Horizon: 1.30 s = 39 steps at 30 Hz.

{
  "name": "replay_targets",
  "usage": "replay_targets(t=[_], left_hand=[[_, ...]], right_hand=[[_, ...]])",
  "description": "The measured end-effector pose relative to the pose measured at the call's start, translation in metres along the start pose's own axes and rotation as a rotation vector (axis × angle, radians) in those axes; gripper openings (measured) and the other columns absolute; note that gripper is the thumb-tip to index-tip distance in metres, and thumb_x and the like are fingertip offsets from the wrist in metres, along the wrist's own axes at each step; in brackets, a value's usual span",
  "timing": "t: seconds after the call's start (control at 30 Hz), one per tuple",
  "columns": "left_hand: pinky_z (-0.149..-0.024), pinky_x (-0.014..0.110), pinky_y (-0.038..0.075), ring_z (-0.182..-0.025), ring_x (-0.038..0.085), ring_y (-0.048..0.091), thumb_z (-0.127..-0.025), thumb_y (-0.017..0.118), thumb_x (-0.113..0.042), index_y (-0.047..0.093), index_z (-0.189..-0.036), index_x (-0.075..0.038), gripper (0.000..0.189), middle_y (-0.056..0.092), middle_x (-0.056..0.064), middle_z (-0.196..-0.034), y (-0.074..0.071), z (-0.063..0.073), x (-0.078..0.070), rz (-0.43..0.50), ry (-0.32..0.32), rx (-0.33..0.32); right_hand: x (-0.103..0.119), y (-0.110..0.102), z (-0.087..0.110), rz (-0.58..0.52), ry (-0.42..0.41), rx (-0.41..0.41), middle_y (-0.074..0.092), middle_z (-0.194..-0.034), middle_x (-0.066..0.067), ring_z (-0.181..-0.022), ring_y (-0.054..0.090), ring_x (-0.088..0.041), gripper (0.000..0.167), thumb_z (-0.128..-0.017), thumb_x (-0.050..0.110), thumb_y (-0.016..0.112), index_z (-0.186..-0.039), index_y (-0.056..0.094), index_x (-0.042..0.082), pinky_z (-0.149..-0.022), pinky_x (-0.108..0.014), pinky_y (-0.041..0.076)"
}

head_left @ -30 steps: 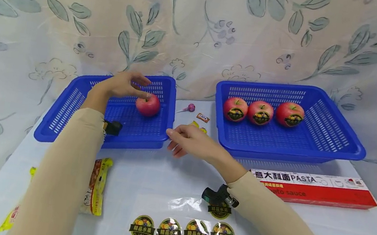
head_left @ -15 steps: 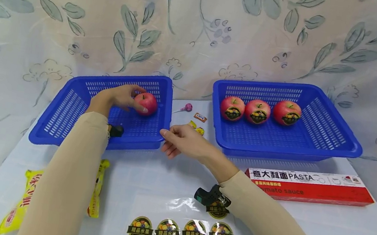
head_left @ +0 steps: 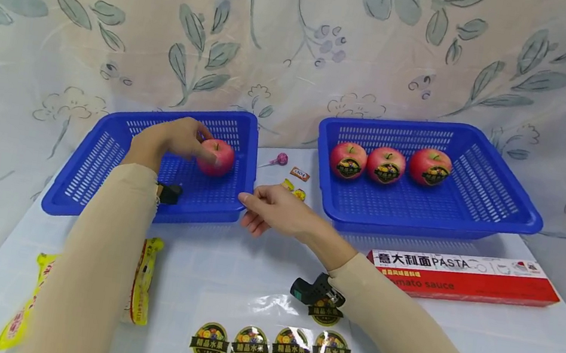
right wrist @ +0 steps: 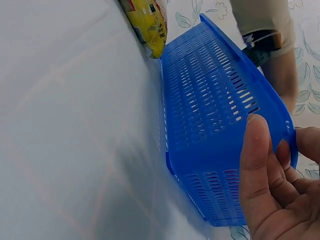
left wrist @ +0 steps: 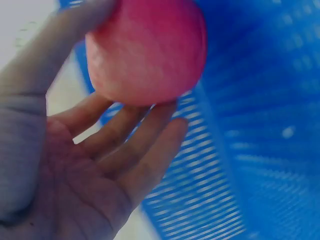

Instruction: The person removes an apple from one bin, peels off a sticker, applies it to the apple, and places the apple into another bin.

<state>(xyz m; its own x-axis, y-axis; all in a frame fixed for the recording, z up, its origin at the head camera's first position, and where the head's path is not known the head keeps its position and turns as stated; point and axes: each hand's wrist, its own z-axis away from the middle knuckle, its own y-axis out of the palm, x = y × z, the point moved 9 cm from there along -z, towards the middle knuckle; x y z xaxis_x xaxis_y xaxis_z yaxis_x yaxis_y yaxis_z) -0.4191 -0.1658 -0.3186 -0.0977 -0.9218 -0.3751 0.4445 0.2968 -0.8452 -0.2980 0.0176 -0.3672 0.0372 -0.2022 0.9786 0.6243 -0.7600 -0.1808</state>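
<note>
In the head view my left hand (head_left: 179, 136) reaches into the left blue basket (head_left: 123, 118) and grips a red apple (head_left: 217, 160), which shows no sticker on its visible side. The left wrist view has the thumb on one side of the apple (left wrist: 147, 55) and curled fingers (left wrist: 160, 155) on the other. My right hand (head_left: 280, 212) pinches the near right corner of that basket's rim. From the right wrist view, thumb and fingers lie on either side of the rim (right wrist: 287, 127).
Three stickered apples (head_left: 386, 165) sit in the right blue basket (head_left: 433, 229). A pasta box (head_left: 469, 281) lies before it. A clear sheet of round stickers (head_left: 270, 346) is in front, yellow packets (head_left: 143, 283) to the left, a lollipop (head_left: 282, 159) and small candies (head_left: 301, 174) between the baskets.
My left hand has come down from above the apple and closed its fingers round it. My right hand keeps its place at the basket's corner. The head view has shifted slightly.
</note>
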Motion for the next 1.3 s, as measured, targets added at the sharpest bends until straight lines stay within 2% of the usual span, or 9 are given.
replay_targets(t=[0.2, 0.37, 0.47, 0.63, 0.77, 0.87, 1.0, 1.13, 1.3], left_hand=[[-0.105, 0.062, 0.045, -0.128, 0.040, 0.051, -0.084, 0.080, -0.051, 0.048, -0.144, -0.006, 0.082, 0.054, 0.021, -0.142, -0.025, 0.028, -0.024, -0.063, 0.060, -0.071], [-0.100, 0.057, 0.051, -0.124, 0.037, 0.054, -0.080, 0.084, -0.046, 0.051, -0.143, -0.007, 0.081, 0.057, 0.019, -0.141, -0.031, 0.050, -0.045, -0.106, 0.154, -0.131], [-0.096, 0.052, 0.054, -0.118, 0.033, 0.058, -0.079, 0.086, -0.045, 0.054, -0.141, -0.008, 0.080, 0.060, 0.015, -0.136, -0.030, 0.065, -0.054, -0.103, 0.210, -0.158], [-0.092, 0.046, 0.058, -0.113, 0.028, 0.062, -0.076, 0.090, -0.040, 0.058, -0.139, -0.010, 0.076, 0.063, 0.007, -0.131, -0.027, 0.093, -0.067, -0.057, 0.303, -0.194], [-0.090, 0.044, 0.059, -0.112, 0.022, 0.063, -0.074, 0.093, -0.035, 0.060, -0.139, -0.015, 0.075, 0.065, 0.000, -0.127, -0.017, 0.117, -0.084, 0.014, 0.396, -0.227], [-0.090, 0.042, 0.059, -0.113, 0.017, 0.062, -0.073, 0.094, -0.036, 0.060, -0.138, -0.017, 0.076, 0.065, -0.004, -0.125, -0.002, 0.136, -0.099, 0.025, 0.472, -0.249], [-0.092, 0.036, 0.058, -0.113, 0.012, 0.062, -0.073, 0.094, -0.038, 0.061, -0.137, -0.016, 0.074, 0.065, -0.007, -0.124, 0.020, 0.153, -0.118, -0.002, 0.573, -0.270], [-0.092, 0.034, 0.058, -0.113, 0.011, 0.062, -0.075, 0.093, -0.036, 0.059, -0.138, -0.014, 0.074, 0.065, -0.006, -0.124, 0.037, 0.161, -0.130, 0.028, 0.643, -0.247], [-0.091, 0.031, 0.058, -0.112, 0.009, 0.063, -0.077, 0.092, -0.037, 0.056, -0.137, -0.016, 0.072, 0.065, -0.008, -0.123, 0.058, 0.158, -0.135, 0.120, 0.671, -0.208]], right_hand=[[0.001, 0.000, -0.001, 0.005, 0.000, -0.021, 0.071, -0.099, -0.030, -0.070, 0.069, -0.020, 0.034, -0.109, 0.029, 0.053, -0.094, 0.059, -0.002, -0.073, -0.041, 0.063], [0.000, -0.007, 0.005, 0.031, 0.010, -0.053, 0.071, -0.100, -0.030, -0.070, 0.069, -0.021, 0.034, -0.107, 0.028, 0.056, -0.107, 0.059, -0.006, -0.073, -0.041, 0.063], [0.002, -0.014, 0.011, 0.130, 0.010, -0.095, 0.073, -0.102, -0.026, -0.070, 0.071, -0.020, 0.033, -0.105, 0.030, 0.060, -0.114, 0.058, -0.002, -0.074, -0.042, 0.063], [0.024, -0.021, 0.030, 0.447, -0.056, -0.195, 0.072, -0.113, -0.011, -0.075, 0.072, -0.015, 0.046, -0.102, 0.039, 0.065, -0.131, 0.051, 0.007, -0.073, -0.035, 0.060], [0.045, -0.023, 0.048, 0.570, -0.157, -0.238, 0.063, -0.133, -0.007, -0.087, 0.069, -0.013, 0.064, -0.100, 0.041, 0.066, -0.148, 0.040, 0.010, -0.077, -0.031, 0.060], [0.055, -0.020, 0.063, 0.574, -0.232, -0.224, 0.056, -0.144, -0.006, -0.091, 0.069, -0.012, 0.074, -0.098, 0.040, 0.069, -0.156, 0.033, 0.011, -0.079, -0.028, 0.060], [0.060, -0.018, 0.080, 0.562, -0.301, -0.208, 0.051, -0.148, -0.004, -0.092, 0.069, -0.009, 0.077, -0.096, 0.038, 0.073, -0.156, 0.033, 0.011, -0.076, -0.025, 0.060], [0.058, -0.020, 0.091, 0.556, -0.337, -0.218, 0.052, -0.148, -0.002, -0.095, 0.069, -0.010, 0.078, -0.093, 0.035, 0.078, -0.154, 0.036, 0.010, -0.076, -0.023, 0.060], [0.053, -0.022, 0.104, 0.515, -0.384, -0.198, 0.055, -0.144, 0.000, -0.097, 0.071, -0.010, 0.079, -0.089, 0.029, 0.083, -0.153, 0.040, 0.014, -0.077, -0.025, 0.061]])
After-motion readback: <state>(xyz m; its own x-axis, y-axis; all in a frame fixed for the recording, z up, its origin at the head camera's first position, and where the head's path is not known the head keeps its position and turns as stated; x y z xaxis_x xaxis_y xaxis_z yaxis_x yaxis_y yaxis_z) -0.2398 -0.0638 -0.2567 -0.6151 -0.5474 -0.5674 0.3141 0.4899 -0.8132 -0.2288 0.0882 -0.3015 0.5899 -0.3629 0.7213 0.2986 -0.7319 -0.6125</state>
